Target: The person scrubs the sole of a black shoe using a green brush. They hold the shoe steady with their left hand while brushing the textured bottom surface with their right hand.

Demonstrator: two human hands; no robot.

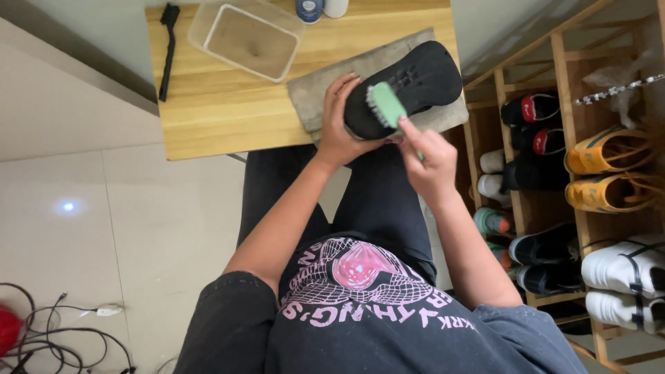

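Observation:
A black shoe (422, 76) is held sole up over a grey cloth (325, 93) at the near edge of a small wooden table (228, 118). My left hand (341, 125) grips the shoe's heel end from the left. My right hand (431, 161) holds a green brush (386, 105) whose bristles press on the sole near the heel.
A clear plastic tub (246, 38) of cloudy water stands at the table's back, a thin black brush (167, 52) lies at its left edge, and two bottles (310, 8) stand at the back. A wooden shoe rack (561, 159) with several pairs fills the right. Cables (62, 332) lie on the floor, lower left.

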